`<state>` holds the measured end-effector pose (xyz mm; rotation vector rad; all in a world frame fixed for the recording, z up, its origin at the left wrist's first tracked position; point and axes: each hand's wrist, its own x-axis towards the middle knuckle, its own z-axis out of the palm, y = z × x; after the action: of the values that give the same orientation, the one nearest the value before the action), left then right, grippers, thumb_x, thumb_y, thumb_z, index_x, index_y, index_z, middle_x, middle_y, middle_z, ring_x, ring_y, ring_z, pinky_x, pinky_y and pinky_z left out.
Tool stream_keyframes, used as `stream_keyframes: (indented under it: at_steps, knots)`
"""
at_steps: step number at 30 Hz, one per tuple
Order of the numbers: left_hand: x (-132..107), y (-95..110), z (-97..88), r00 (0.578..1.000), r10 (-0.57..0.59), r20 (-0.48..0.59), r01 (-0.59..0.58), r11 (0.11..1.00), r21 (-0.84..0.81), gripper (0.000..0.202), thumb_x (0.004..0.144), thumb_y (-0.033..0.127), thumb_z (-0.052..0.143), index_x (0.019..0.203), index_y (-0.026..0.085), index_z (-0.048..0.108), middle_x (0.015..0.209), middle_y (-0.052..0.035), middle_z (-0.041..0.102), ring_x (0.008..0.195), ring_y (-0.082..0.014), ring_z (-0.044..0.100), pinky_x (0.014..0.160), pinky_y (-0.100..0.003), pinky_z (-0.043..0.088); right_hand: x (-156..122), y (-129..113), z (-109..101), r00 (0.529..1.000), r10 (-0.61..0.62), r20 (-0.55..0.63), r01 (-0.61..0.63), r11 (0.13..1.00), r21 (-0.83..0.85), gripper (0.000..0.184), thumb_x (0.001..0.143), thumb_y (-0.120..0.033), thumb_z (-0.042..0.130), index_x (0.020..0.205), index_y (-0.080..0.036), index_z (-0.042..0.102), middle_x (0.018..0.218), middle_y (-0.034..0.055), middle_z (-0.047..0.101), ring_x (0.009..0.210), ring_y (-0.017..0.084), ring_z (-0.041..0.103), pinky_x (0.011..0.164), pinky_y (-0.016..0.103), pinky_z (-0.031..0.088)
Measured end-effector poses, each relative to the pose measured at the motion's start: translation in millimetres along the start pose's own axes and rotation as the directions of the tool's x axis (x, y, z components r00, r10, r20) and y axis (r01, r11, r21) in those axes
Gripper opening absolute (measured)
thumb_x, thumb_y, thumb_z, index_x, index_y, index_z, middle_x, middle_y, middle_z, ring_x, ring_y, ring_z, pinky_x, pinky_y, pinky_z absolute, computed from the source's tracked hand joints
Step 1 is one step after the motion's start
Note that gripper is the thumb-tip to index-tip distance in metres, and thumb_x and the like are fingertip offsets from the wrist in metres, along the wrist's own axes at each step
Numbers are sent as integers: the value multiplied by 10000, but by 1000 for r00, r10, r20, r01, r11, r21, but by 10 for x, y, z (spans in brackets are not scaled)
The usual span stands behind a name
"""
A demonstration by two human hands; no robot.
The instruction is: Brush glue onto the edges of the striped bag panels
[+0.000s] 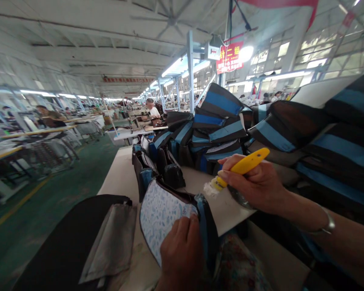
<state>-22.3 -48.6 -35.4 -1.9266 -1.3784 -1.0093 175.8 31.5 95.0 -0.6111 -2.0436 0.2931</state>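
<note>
My right hand is closed round a yellow-handled brush, whose pale, matted bristles point down and left over the table. My left hand has its fingers curled on the edge of a sewn bag piece with a white and light-blue patterned lining, black trim and a blue-and-black side. The thumb of that hand is hidden. Partly behind my right hand sits a shallow clear dish; its contents I cannot make out.
Several black-and-blue bag pieces are piled along the back and right of the pale table. Grey folded fabric and a black panel lie at the left. Other people sit at sewing tables farther off; a green floor aisle runs left.
</note>
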Motion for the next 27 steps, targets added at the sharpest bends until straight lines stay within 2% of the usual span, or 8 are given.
stream_keyframes:
  at_steps: [5, 10, 14, 18, 22, 25, 26, 27]
  knots:
    - [50, 68, 69, 998, 59, 22, -61, 993, 101, 160, 899, 79, 458, 925, 171, 587, 670, -5, 548, 605, -146, 531, 552, -276, 382, 74, -184, 124, 982, -106, 155, 99, 994, 53, 177, 939, -240, 537, 767, -203, 559, 687, -20, 566, 645, 143, 561, 751, 297, 472]
    - [-11, 82, 65, 992, 60, 114, -70, 994, 87, 181, 868, 59, 479, 951, 179, 587, 711, -9, 555, 629, -156, 528, 542, -290, 380, 165, -121, 346, 878, -175, 446, 265, 953, -148, 188, 892, -197, 509, 706, -177, 531, 637, -1, 570, 590, 141, 515, 780, 324, 451]
    - [-42, 98, 115, 990, 74, 116, -82, 994, 68, 155, 851, 61, 517, 927, 182, 577, 701, -3, 544, 620, -157, 521, 536, -288, 374, 243, -138, 364, 880, -147, 452, 261, 944, -202, 179, 898, -202, 496, 727, -175, 544, 648, -1, 572, 599, 141, 522, 753, 297, 433]
    - [-66, 117, 193, 997, 45, 68, -48, 998, 45, 177, 814, 37, 496, 831, 205, 549, 684, -8, 531, 604, -173, 505, 510, -296, 349, 269, -136, 438, 809, -132, 573, 334, 905, -263, 192, 903, -217, 535, 716, -176, 536, 633, -11, 561, 580, 139, 507, 764, 301, 418]
    - [-97, 129, 223, 997, 57, 49, -59, 997, 50, 159, 816, 54, 501, 835, 204, 549, 671, -4, 527, 586, -172, 506, 485, -291, 349, 270, -121, 524, 833, -114, 541, 309, 907, -285, 189, 914, -239, 526, 738, -171, 544, 656, -5, 578, 613, 144, 530, 778, 299, 414]
    - [-104, 128, 198, 991, 83, 102, -86, 996, 29, 183, 810, 39, 487, 854, 202, 556, 693, -9, 549, 582, -174, 530, 469, -286, 383, 256, -71, 582, 759, -123, 640, 367, 892, -264, 122, 844, -188, 585, 727, -167, 558, 641, -8, 583, 577, 135, 510, 765, 303, 417]
    - [-105, 120, 178, 988, 95, 118, -98, 995, 20, 187, 817, 39, 477, 878, 193, 565, 696, -10, 554, 577, -173, 538, 464, -284, 397, 252, -43, 583, 760, -123, 638, 372, 887, -273, 104, 819, -164, 594, 719, -164, 566, 639, -5, 586, 573, 136, 505, 773, 314, 415]
    - [-108, 105, 148, 986, 106, 129, -109, 994, 16, 190, 827, 45, 468, 912, 177, 574, 698, -12, 559, 578, -172, 548, 465, -284, 415, 248, -13, 564, 795, -112, 597, 338, 898, -282, 91, 810, -155, 594, 720, -161, 578, 642, -1, 589, 579, 137, 507, 774, 321, 415]
